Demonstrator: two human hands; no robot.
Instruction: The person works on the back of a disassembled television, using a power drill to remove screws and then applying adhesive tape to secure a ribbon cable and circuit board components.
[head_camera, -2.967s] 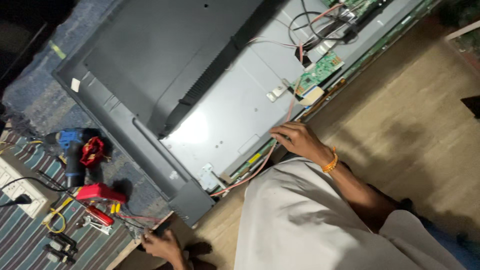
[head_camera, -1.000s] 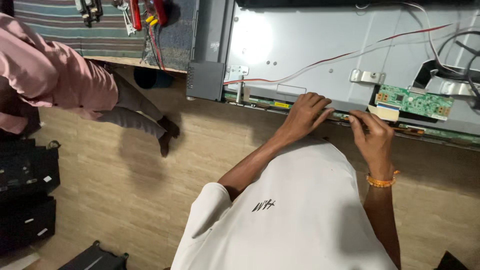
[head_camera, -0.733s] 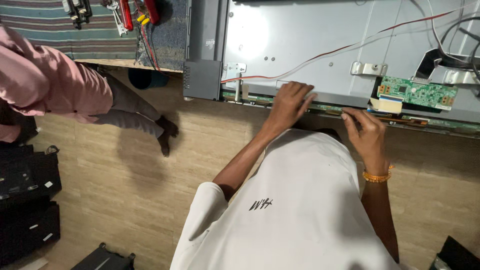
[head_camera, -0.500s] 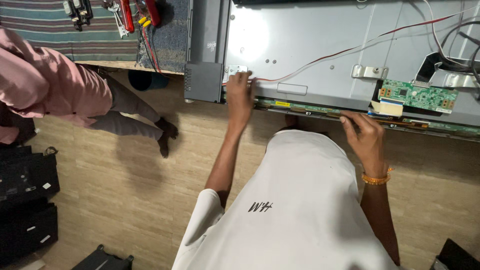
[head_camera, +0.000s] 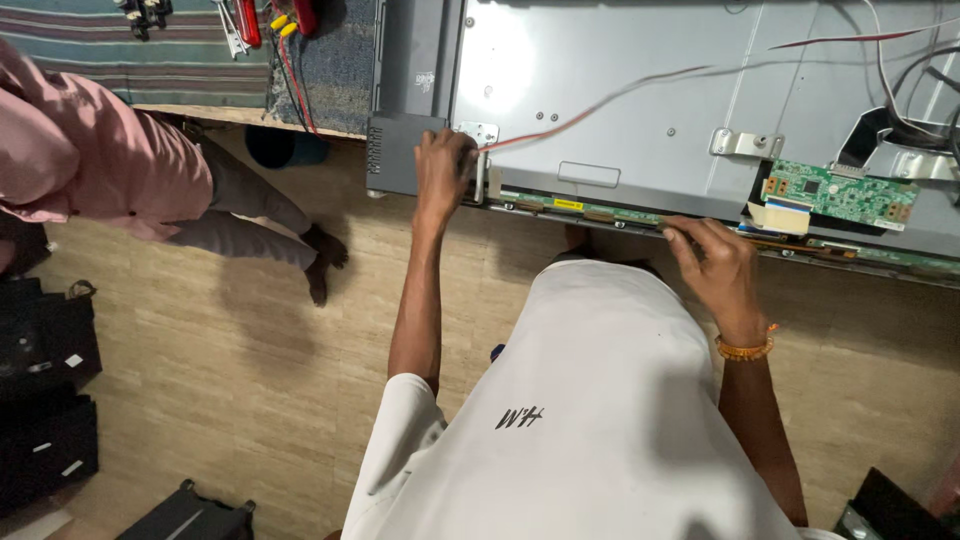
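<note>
Panel: the large grey metal back of a flat screen (head_camera: 640, 110) fills the upper right of the frame, its lower edge nearest the person.
Left hand (head_camera: 443, 165): upper centre, fingers curled on the panel's lower left corner by a small silver bracket (head_camera: 478, 131).
Right hand (head_camera: 712, 262): right of centre, fingertips pinching the long green circuit strip (head_camera: 585, 208) along the lower edge.
Green circuit board (head_camera: 838, 192): just right of the right hand.

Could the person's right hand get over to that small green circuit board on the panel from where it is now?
Probably yes. The right hand rests on the panel's lower edge strip, and the green circuit board lies just up and to its right, with only a flat ribbon connector between them.
</note>
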